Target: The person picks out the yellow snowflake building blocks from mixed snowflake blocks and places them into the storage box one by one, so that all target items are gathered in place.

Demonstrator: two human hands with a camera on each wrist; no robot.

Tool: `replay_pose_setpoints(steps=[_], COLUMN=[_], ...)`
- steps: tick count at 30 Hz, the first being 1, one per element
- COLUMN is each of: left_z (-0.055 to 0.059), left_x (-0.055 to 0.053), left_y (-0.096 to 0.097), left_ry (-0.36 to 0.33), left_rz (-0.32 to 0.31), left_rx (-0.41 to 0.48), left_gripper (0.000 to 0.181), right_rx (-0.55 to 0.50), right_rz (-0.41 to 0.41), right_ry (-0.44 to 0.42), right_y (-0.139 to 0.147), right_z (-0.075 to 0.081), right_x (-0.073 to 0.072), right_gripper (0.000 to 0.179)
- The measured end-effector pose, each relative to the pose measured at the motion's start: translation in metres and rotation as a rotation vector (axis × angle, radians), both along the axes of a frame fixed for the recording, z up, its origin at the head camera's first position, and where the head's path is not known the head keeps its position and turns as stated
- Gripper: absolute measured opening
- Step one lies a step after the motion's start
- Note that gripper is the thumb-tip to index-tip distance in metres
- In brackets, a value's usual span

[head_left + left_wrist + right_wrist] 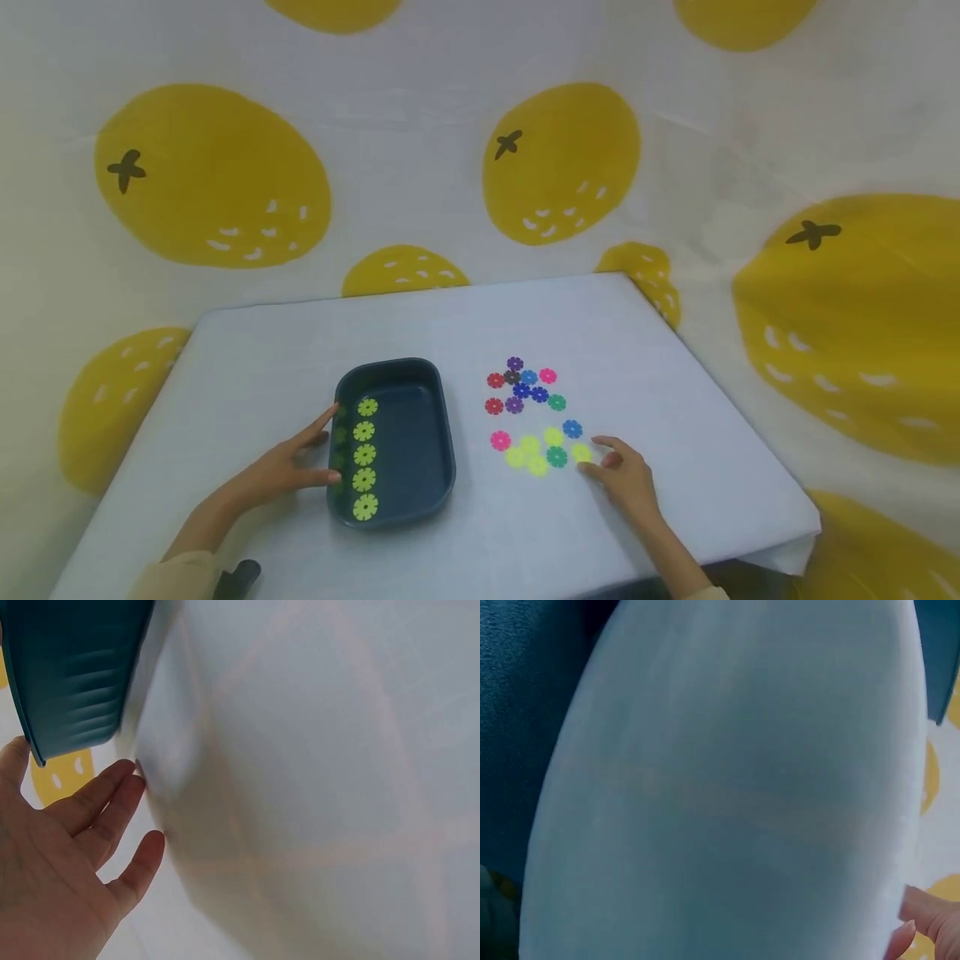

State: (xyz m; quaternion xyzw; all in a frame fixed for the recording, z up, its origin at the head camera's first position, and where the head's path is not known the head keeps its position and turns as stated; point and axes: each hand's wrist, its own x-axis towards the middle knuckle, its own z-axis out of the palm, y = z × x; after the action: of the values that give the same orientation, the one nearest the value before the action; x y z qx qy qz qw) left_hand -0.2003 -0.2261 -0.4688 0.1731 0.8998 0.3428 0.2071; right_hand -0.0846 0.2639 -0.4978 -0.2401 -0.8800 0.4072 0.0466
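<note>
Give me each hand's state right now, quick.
Left hand: open, touching the left side of the dark teal tray.
Right hand: open, thumb and index apart at the rightmost yellow-green notched disc.

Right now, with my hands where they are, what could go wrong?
Your left hand touches the side of the tray, so a bump might jostle the row of five yellow-green discs inside.
Your right hand is at a loose yellow-green disc with a blue disc close by; your fingers could nudge that one.
The bunched yellow-green discs sit so close that picking one up may drag another.
</note>
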Motion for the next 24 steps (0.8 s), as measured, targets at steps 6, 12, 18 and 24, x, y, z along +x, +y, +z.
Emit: replay_pose_setpoints(steps=[6,12,18,24], left_z=[0.001,0.002,0.001,-0.001], left_x=[-0.002,-0.004,-0.004,-0.007], left_y=[-0.002,-0.004,-0.006,-0.004], left_ry=[0.011,0.013,0.028,0.043], left_rz=[-0.027,-0.026,-0.032,-0.051], left_rx=[-0.007,-0.022,0.007,0.027], left_gripper=[0.108,0.109,0.108,0.107], right_rx=[0.117,0.166,0.149,0.152], right_rz=[0.010,0.001,-0.033,-0.052], right_ry=[0.028,-0.011,-0.036,-0.042], right_y=[-0.008,-0.015,-0.019,-0.017], right_z=[-0.005,-0.002,0.002,-0.001], right_x=[0.003,-0.005,-0.008,-0.006], right_gripper=[0.046,0.047,0.045,0.043])
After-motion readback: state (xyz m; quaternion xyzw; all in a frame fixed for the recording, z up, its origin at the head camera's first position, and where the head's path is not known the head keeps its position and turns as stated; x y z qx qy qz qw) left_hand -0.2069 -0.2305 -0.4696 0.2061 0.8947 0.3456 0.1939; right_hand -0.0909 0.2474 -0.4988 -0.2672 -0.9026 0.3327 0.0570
